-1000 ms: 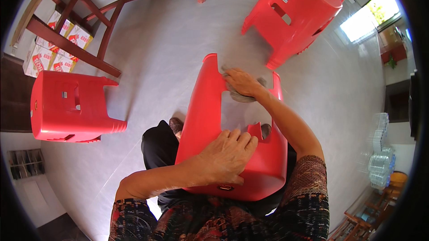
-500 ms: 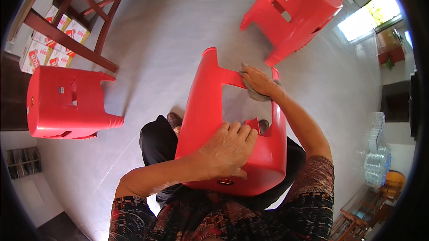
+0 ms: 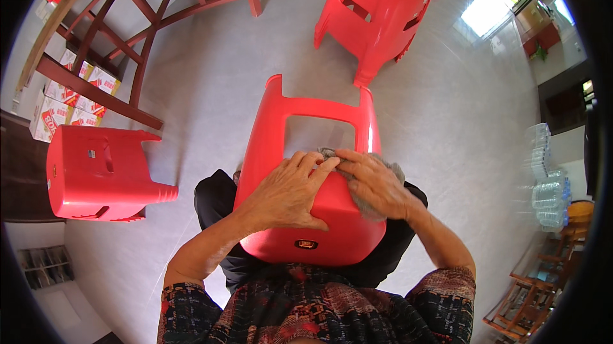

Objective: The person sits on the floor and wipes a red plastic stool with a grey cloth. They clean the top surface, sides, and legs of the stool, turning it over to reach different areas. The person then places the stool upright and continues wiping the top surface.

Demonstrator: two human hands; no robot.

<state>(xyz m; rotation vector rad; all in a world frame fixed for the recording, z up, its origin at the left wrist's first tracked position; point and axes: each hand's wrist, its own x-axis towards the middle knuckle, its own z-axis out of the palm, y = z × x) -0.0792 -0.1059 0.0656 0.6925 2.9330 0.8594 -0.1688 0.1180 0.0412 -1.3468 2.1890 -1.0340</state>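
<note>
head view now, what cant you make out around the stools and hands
Gray cloth: head view, partly hidden under the right hand.
Near red stool: head view, its side partly covered by the left hand.
Far red stool: head view, cut off by the upper edge.

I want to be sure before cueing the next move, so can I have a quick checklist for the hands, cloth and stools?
1. Left hand on the near red stool: ok, resting on it.
2. Left-hand grip secure: cannot tell, its underside is hidden.
3. Grey cloth under the right hand: ok.
4. Hands well apart: not ok, their fingers are close together.
5. Near stool apart from the left-side stool: ok, floor shows between.
6. Near stool apart from the far stool: cannot tell, their legs line up here.
</note>
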